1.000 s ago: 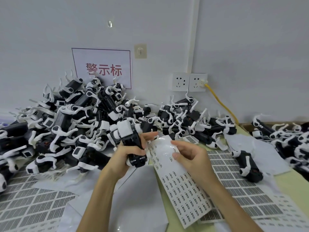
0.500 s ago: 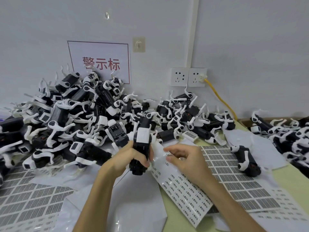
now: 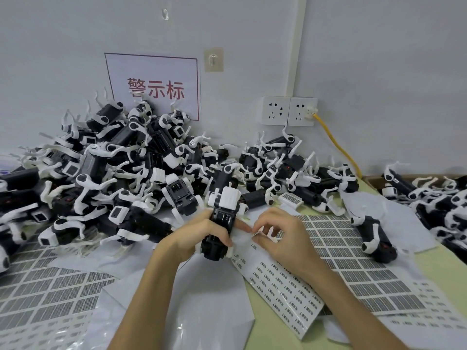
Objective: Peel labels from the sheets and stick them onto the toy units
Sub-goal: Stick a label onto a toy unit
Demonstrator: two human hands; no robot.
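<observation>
Gripping 1 toy unit [image 3: 223,219], the left hand [image 3: 195,236] has its fingers and thumb curled round the black body. The unit's white end points toward the wall. It is held at the near centre of the table [image 3: 444,276], in front of the main pile of toy units [image 3: 121,168].

The right hand [image 3: 283,238] sits just right of the held unit. Its fingers are curled, with thumb and forefinger meeting at the bare upper end of the label sheet [image 3: 278,284]. Whether a label has lifted between them cannot be told.

This sheet carries small printed labels and lies tilted across a second sheet of larger labels [image 3: 358,263]. A third sheet [image 3: 38,296] lies at the left, under the pile's edge.

1 separate toy unit [image 3: 374,236] lies on the right, apart from both hands. A smaller pile [image 3: 439,198] occupies the far right.

On the wall are a red-lettered sign [image 3: 154,87] and 2 sockets [image 3: 288,111], with a yellow cable [image 3: 336,144] plugged into the right one.
</observation>
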